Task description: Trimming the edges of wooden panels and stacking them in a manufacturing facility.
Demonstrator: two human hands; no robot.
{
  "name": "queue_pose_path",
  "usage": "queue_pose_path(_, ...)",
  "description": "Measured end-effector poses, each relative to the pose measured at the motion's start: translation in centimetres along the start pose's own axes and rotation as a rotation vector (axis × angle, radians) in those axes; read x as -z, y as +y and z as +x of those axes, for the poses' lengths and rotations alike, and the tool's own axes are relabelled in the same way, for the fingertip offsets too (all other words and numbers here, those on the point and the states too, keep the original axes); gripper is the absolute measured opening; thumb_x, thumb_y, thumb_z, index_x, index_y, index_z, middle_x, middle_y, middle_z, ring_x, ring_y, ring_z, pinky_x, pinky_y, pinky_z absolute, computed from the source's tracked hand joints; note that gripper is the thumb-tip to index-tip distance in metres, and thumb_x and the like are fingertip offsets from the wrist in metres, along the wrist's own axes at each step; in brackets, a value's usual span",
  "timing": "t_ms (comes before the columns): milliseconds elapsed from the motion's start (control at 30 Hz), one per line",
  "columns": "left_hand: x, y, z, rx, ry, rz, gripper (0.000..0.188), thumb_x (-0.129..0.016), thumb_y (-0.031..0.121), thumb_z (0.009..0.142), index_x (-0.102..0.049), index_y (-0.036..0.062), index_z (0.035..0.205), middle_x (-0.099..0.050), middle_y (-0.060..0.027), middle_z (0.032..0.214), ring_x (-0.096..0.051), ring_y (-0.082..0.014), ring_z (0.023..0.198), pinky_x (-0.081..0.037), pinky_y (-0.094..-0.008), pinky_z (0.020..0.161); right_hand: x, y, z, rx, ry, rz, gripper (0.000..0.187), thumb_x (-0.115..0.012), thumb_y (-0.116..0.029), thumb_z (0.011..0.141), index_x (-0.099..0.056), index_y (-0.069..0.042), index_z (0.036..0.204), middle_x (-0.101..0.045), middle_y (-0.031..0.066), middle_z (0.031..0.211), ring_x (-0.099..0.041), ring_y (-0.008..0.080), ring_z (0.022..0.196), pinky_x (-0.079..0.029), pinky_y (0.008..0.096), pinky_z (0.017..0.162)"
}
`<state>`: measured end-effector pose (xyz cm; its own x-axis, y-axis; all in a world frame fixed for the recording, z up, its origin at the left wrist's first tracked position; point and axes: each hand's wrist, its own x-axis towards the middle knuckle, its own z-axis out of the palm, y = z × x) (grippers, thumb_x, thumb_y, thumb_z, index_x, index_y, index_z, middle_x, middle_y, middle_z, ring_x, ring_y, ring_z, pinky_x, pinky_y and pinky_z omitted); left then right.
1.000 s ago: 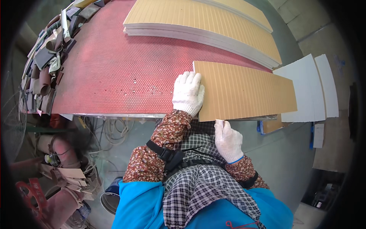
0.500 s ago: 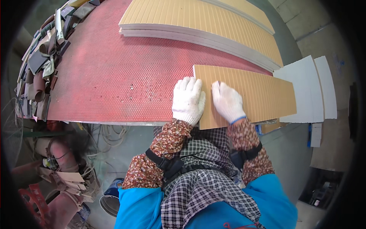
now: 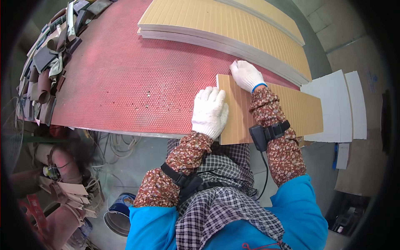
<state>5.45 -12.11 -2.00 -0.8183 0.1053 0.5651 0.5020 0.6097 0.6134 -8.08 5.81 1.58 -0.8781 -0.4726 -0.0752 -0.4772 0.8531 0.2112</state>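
Note:
A tan grooved board [image 3: 287, 104] lies on the near right part of the red mesh-textured table. My left hand [image 3: 210, 109], in a white knitted glove, rests flat at the board's left end with its fingers stretched out. My right hand [image 3: 246, 76], gloved alike, is curled closed over the board's far edge near its left corner. Whatever its fingers hold, if anything, is hidden. Just beyond lies a stack of similar boards [image 3: 221, 29] with pale edges.
Several sanding pads and scraps [image 3: 43, 62] line the left edge of the red table [image 3: 104, 83]. White panels [image 3: 331, 106] adjoin the board's right end. Below the table stand a blue bucket [image 3: 121, 212] and reddish machinery [image 3: 66, 166], with loose hoses [image 3: 123, 143].
My right hand has moved away from me, from the middle of the board to its far edge, still closed. My left hand stays at the left end; the whole view has shifted slightly.

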Motion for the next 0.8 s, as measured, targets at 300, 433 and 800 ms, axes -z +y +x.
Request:
queue_pose_path(300,0.0,0.3,0.3,-0.009,-0.025,-0.008,0.029,-0.067,0.009,0.084,-0.061,-0.0001,0.111,-0.062,-0.0133,0.103,-0.059,-0.0329,0.102,-0.047,-0.047,0.093,2.2,-6.5,-9.6,-0.295,0.004,0.104,0.024,-0.044,-0.02,0.104,-0.06,-0.003,0.11,-0.068,0.0191,0.099,-0.075,0.0386,0.084,-0.061,0.0518,0.065)
queue_pose_path(433,0.2,-0.1,0.1,-0.024,0.008,0.007,0.029,-0.067,0.01,0.085,-0.062,-0.0006,0.111,-0.062,-0.0139,0.103,-0.059,-0.0337,0.102,-0.047,-0.0475,0.094,2.5,-10.1,-15.1,-0.33,0.013,0.162,0.022,-0.045,-0.024,0.106,-0.059,-0.008,0.111,-0.067,0.0143,0.093,-0.073,0.0354,0.073,-0.059,0.0502,0.059)
queue_pose_path(800,0.2,-0.1,-0.1,0.004,-0.074,0.033,0.028,-0.066,0.013,0.087,-0.063,0.0004,0.112,-0.063,-0.0135,0.103,-0.059,-0.0333,0.102,-0.047,-0.0477,0.094,2.0,-15.6,-23.9,-0.508,0.113,0.392,0.026,-0.056,-0.026,0.106,-0.066,-0.006,0.118,-0.069,0.0161,0.075,-0.07,0.0357,0.063,-0.056,0.047,0.054)
